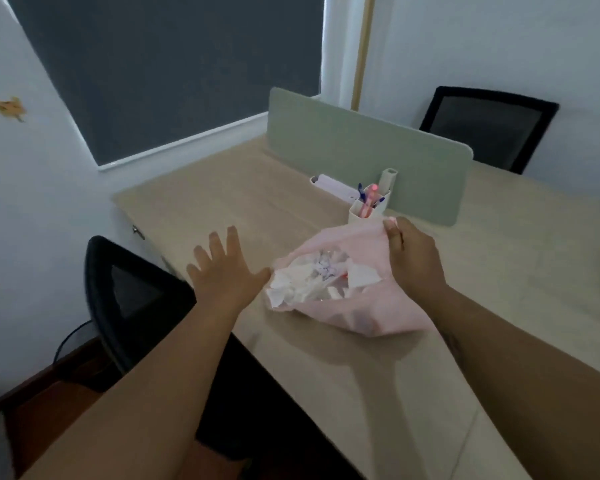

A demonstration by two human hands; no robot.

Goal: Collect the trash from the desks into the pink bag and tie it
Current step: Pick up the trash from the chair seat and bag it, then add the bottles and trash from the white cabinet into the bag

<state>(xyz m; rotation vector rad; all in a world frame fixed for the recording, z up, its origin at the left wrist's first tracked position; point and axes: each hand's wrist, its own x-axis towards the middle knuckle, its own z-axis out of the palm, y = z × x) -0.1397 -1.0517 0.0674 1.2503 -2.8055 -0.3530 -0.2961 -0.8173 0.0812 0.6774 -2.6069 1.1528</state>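
The pink bag (364,311) lies on the beige desk (378,375), its mouth facing left. Crumpled white paper trash (312,280) fills the opening and spills a little past the rim. My right hand (413,259) pinches the bag's upper edge and holds it up. My left hand (227,268) hovers just left of the bag's mouth, fingers spread, holding nothing; its thumb is close to the trash.
A white pen holder (368,206) with pens stands right behind the bag, against a green desk divider (361,147). A white tray (329,187) sits beside it. A black chair (132,299) stands left of the desk, another black chair (489,126) beyond the divider.
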